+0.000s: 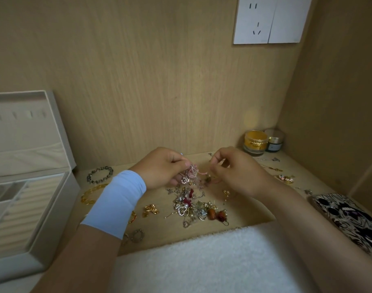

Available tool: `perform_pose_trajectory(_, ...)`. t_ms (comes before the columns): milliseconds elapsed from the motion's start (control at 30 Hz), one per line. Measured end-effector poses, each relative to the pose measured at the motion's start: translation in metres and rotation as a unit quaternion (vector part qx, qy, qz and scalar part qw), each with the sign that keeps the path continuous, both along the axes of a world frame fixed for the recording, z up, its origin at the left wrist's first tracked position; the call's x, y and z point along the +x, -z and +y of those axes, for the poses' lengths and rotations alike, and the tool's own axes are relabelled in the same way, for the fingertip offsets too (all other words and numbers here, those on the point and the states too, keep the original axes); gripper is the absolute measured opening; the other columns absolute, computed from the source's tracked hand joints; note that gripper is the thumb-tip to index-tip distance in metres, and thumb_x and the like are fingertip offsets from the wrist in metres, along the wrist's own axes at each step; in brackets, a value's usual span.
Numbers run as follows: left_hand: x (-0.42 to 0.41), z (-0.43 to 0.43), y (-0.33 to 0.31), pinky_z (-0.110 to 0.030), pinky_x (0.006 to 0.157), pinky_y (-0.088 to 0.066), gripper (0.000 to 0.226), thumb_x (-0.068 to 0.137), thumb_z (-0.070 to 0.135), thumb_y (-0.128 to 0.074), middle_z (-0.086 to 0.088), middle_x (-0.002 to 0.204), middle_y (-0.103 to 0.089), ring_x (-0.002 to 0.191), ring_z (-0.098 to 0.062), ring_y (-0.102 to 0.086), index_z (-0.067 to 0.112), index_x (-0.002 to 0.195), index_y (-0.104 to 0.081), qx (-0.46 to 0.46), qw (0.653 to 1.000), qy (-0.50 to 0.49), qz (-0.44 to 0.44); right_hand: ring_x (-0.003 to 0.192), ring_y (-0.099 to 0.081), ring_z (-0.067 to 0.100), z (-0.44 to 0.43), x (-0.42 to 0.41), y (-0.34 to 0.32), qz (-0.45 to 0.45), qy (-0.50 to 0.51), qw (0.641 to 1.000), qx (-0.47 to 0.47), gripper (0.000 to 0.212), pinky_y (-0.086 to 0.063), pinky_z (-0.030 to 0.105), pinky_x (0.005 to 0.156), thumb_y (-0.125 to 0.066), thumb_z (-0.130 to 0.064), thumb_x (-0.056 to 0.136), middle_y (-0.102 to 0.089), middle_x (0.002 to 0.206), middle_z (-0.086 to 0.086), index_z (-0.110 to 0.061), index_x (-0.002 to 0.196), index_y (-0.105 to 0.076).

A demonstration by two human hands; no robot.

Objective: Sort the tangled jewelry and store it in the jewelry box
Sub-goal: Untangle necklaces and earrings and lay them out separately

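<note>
A tangled heap of jewelry (pixel 194 207) lies on the wooden shelf, with hearts, pearls, red flowers and amber beads in it. Above it my left hand (pixel 163 167) pinches a pink, sparkly clump of tangled jewelry (pixel 190 174). My right hand (pixel 233 168) pinches a thin strand that runs from that clump. The open beige jewelry box (pixel 47 210) stands at the left, its lid raised and its ribbed slots and compartments showing. Sorted pieces lie beside it: a dark bead bracelet (pixel 99 174), a gold chain bracelet (pixel 91 193) and a gold bow brooch (pixel 151 210).
Two cosmetic jars (pixel 263 142) stand in the back right corner. A patterned phone (pixel 349 216) lies at the right edge, with small earrings (pixel 285 178) behind it. A white towel (pixel 202 261) covers the near edge. A wall socket (pixel 267 20) sits high on the back panel.
</note>
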State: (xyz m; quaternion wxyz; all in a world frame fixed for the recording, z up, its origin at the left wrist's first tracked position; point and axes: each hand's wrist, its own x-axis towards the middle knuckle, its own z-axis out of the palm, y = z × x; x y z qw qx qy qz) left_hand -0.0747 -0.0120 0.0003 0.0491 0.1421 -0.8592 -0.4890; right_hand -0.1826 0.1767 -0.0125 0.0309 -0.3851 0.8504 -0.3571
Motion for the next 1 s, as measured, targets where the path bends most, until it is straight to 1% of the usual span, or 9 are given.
perform_pose_trajectory(67, -0.002, 0.000, 0.001, -0.027, 0.073, -0.061, 0.015, 0.098, 0.019, -0.059, -0.001, 0.084, -0.074, 0.071, -0.009, -0.070, 0.022, 0.094, -0.074, 0.053, 0.998, -0.019, 0.016, 0.081, -0.052, 0.000, -0.001, 0.006, -0.003, 0.082, 0.021, 0.996, -0.030, 0.005, -0.043, 0.022, 0.072, -0.066, -0.029, 0.090, -0.059, 0.096, -0.013, -0.030, 0.085, -0.067)
perform_pose_trajectory(133, -0.002, 0.001, 0.001, -0.026, 0.070, -0.061, 0.014, 0.098, 0.018, -0.059, -0.005, 0.087, -0.075, 0.069, -0.010, -0.069, 0.019, 0.095, -0.073, 0.113, 0.993, -0.028, 0.026, 0.064, -0.056, 0.004, -0.003, 0.012, -0.007, 0.073, 0.043, 0.996, -0.028, 0.024, -0.048, 0.031, 0.063, -0.061, -0.038, 0.089, -0.067, 0.078, -0.007, -0.023, 0.074, -0.072)
perform_pose_trajectory(200, -0.001, 0.002, 0.001, -0.026, 0.070, -0.061, 0.015, 0.098, 0.017, -0.059, -0.010, 0.092, -0.075, 0.071, -0.011, -0.069, 0.015, 0.097, -0.073, 0.152, 0.988, -0.025, 0.029, 0.058, -0.063, 0.009, -0.008, 0.019, -0.013, -0.048, 0.051, 0.997, -0.027, 0.041, -0.052, 0.032, 0.062, -0.059, -0.045, 0.090, -0.071, 0.064, -0.001, -0.014, 0.072, -0.077)
perform_pose_trajectory(267, 0.000, 0.002, 0.001, -0.027, 0.072, -0.061, 0.016, 0.098, 0.016, -0.058, -0.012, 0.097, -0.075, 0.074, -0.012, -0.070, 0.011, 0.101, -0.073, 0.161, 0.986, -0.021, 0.029, 0.053, -0.064, 0.005, -0.013, 0.025, -0.015, -0.173, 0.052, 0.981, -0.067, 0.040, -0.050, 0.022, 0.056, -0.067, -0.045, 0.090, -0.074, 0.065, 0.000, -0.011, 0.074, -0.080)
perform_pose_trajectory(467, -0.001, 0.002, -0.001, -0.029, 0.076, -0.062, 0.018, 0.097, 0.014, -0.060, -0.011, 0.092, -0.075, 0.074, -0.011, -0.072, 0.006, 0.107, -0.071, 0.171, 0.985, -0.029, 0.024, 0.038, -0.052, -0.001, -0.013, 0.031, -0.015, -0.300, 0.056, 0.940, -0.153, 0.022, -0.038, 0.013, 0.038, -0.079, -0.023, 0.085, -0.075, 0.073, 0.009, -0.002, 0.088, -0.079)
perform_pose_trajectory(700, 0.004, 0.011, -0.009, -0.035, 0.082, -0.061, 0.025, 0.095, 0.024, -0.063, -0.013, 0.098, -0.076, 0.084, -0.019, -0.073, 0.005, 0.105, -0.074, 0.195, 0.981, -0.007, 0.012, 0.043, -0.050, 0.006, -0.016, 0.030, -0.012, -0.326, 0.032, 0.922, -0.206, 0.008, -0.040, 0.014, 0.040, -0.074, -0.008, 0.088, -0.064, 0.053, 0.000, -0.001, 0.091, -0.076)
perform_pose_trajectory(800, 0.006, 0.015, -0.013, -0.037, 0.079, -0.061, 0.029, 0.090, 0.033, -0.067, -0.010, 0.097, -0.077, 0.090, -0.023, -0.074, 0.008, 0.102, -0.074, 0.197, 0.980, -0.016, 0.010, 0.050, -0.054, 0.009, -0.015, 0.030, -0.014, -0.310, 0.006, 0.922, -0.232, 0.006, -0.043, 0.015, 0.043, -0.073, -0.004, 0.088, -0.066, 0.064, 0.006, -0.003, 0.094, -0.075)
perform_pose_trajectory(900, 0.005, 0.018, -0.014, -0.034, 0.075, -0.062, 0.016, 0.086, 0.027, -0.074, -0.002, 0.089, -0.078, 0.082, -0.022, -0.075, 0.016, 0.097, -0.075, 0.175, 0.983, -0.045, 0.008, 0.052, -0.056, 0.007, -0.015, 0.029, -0.013, -0.285, -0.016, 0.927, -0.242, 0.006, -0.045, 0.016, 0.045, -0.072, -0.003, 0.088, -0.068, 0.066, 0.003, -0.003, 0.093, -0.075)
perform_pose_trajectory(1000, 0.005, 0.018, -0.014, -0.033, 0.075, -0.059, 0.014, 0.086, 0.024, -0.075, 0.001, 0.083, -0.077, 0.077, -0.020, -0.075, 0.016, 0.098, -0.073, 0.168, 0.984, -0.051, 0.005, 0.053, -0.056, 0.008, -0.016, 0.029, -0.013, -0.271, -0.024, 0.932, -0.241, 0.008, -0.046, 0.017, 0.045, -0.070, -0.003, 0.089, -0.067, 0.069, 0.006, -0.002, 0.095, -0.076)
